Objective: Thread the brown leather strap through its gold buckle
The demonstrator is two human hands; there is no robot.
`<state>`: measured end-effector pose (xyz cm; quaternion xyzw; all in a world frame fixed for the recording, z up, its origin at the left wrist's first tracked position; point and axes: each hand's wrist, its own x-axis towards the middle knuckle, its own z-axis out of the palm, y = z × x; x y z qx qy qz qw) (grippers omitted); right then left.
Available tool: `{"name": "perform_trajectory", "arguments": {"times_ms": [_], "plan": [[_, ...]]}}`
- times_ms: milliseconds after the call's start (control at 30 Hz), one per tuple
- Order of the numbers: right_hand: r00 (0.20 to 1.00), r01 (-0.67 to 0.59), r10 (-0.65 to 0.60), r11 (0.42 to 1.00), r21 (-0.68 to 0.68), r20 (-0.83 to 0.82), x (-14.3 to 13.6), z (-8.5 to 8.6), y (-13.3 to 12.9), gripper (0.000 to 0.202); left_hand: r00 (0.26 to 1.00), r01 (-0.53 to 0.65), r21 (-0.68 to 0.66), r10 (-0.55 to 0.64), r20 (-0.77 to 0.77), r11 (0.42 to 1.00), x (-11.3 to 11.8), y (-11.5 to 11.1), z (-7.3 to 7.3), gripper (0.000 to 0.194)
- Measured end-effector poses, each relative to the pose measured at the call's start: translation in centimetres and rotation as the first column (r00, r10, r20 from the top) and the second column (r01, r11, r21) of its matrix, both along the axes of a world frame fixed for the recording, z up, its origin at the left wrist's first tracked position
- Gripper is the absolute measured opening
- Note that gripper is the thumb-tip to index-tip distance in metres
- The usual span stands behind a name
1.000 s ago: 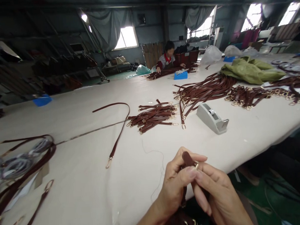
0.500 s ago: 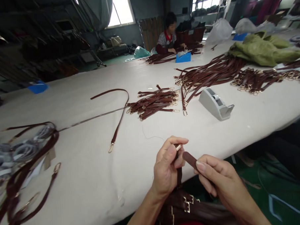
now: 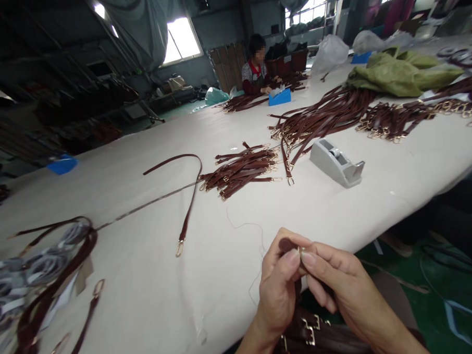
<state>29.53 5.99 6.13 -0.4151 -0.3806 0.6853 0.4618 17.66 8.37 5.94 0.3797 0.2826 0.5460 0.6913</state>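
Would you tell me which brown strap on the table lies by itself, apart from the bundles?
The long curved strap left of the small bundle, its gold ring nearest the hands.

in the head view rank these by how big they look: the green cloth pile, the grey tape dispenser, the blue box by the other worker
1. green cloth pile
2. grey tape dispenser, though it lies nearer the camera
3. blue box, farthest away, so its true size is unsure
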Motion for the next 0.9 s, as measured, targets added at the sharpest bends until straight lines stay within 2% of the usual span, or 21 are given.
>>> {"name": "perform_trajectory", "arguments": {"times_ms": [67,167,233,300,467,600,700,800,900], "plan": [[1.000,-0.015,0.015,1.000,0.014,0.018,-0.2,0.4,0.1,0.044,0.999,-0.051,0.008,0.052,-0.012,0.999,0.1,-0.1,0.1,0.018],[0.988,-0.129,0.122,0.989,0.075,0.100,0.6,0.8,0.0,0.042,0.992,-0.122,0.010,0.123,-0.018,0.992,-0.3,0.1,0.3,0.022],[0.962,-0.189,0.165,0.978,0.090,0.219,1.8,0.5,-0.4,0.041,0.985,-0.171,-0.006,0.171,0.027,0.985,-1.1,0.5,0.6,0.024],[0.940,-0.185,0.161,0.981,0.055,0.300,2.9,0.0,-1.0,0.043,0.975,-0.207,-0.018,0.207,0.079,0.978,-2.0,1.0,0.8,0.024],[0.960,-0.094,0.096,0.995,-0.020,0.262,3.5,-0.4,-1.5,0.047,0.990,-0.131,0.011,0.130,0.053,0.991,-2.5,1.2,0.5,0.031],[0.968,-0.098,0.087,0.994,0.037,0.237,2.4,0.7,-0.5,0.041,0.999,-0.021,0.053,0.022,-0.029,0.998,-1.4,0.1,-0.3,0.033],[0.970,-0.137,0.115,0.986,0.093,0.213,2.4,0.9,0.1,0.042,0.996,0.063,0.053,-0.059,-0.065,0.997,-1.1,-0.3,-0.7,0.033],[0.942,-0.173,0.139,0.981,0.087,0.307,3.5,0.2,0.0,0.044,0.999,-0.002,0.053,0.004,-0.039,0.999,-1.6,0.0,-0.7,0.033],[0.936,-0.135,0.112,0.990,0.047,0.335,4.6,-0.4,-0.6,0.045,0.998,-0.049,0.048,0.051,-0.047,0.998,-2.0,0.6,-0.4,0.032]]}}
